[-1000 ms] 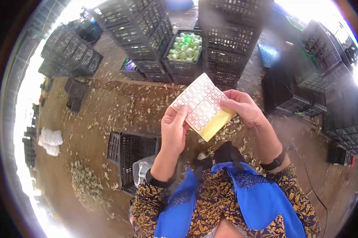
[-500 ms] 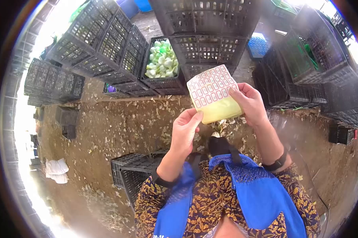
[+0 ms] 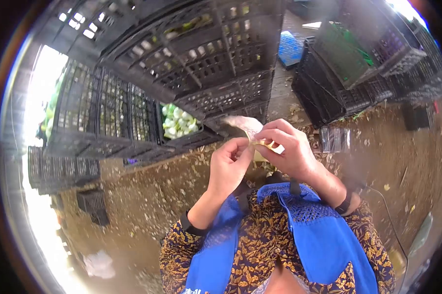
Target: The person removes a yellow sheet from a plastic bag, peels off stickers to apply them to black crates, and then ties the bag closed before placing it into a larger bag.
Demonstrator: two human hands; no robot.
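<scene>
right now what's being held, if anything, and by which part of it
A bent printed sheet, pinched by the left hand and right hand close together, just below its pale raised end; fingers hide the exact spot.

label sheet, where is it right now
Just right of centre in the head view, the label sheet is held between the left hand and right hand, in front of the stacked black crates.

Black crates (image 3: 238,90) stand in stacks; one holds pale vegetables (image 3: 178,122). Blue object (image 3: 290,49) shows between crates. White bundle (image 3: 99,264) and cord (image 3: 387,213) lie on littered floor (image 3: 147,210).
</scene>
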